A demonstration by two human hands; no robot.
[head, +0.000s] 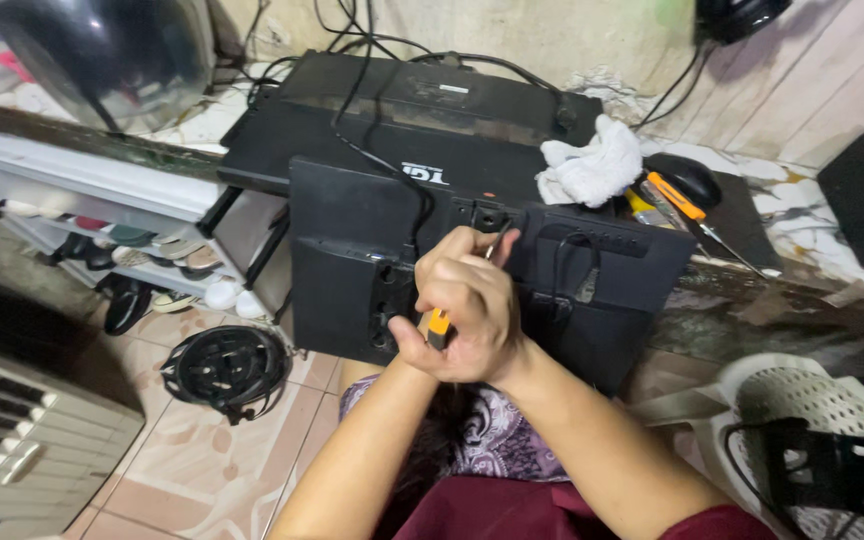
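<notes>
Both hands [467, 315] clamped together around an orange-handled screwdriver [439, 326], tip against a matte black monitor back [352, 215].

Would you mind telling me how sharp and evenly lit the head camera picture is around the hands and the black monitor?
In the head view, the clasped hands and the orange-handled screwdriver are fairly sharp; the black monitor back is dim, its details lost in shadow; the dark helmet visor at top left shows soft glare; the edges bend from wide-angle distortion.
</notes>
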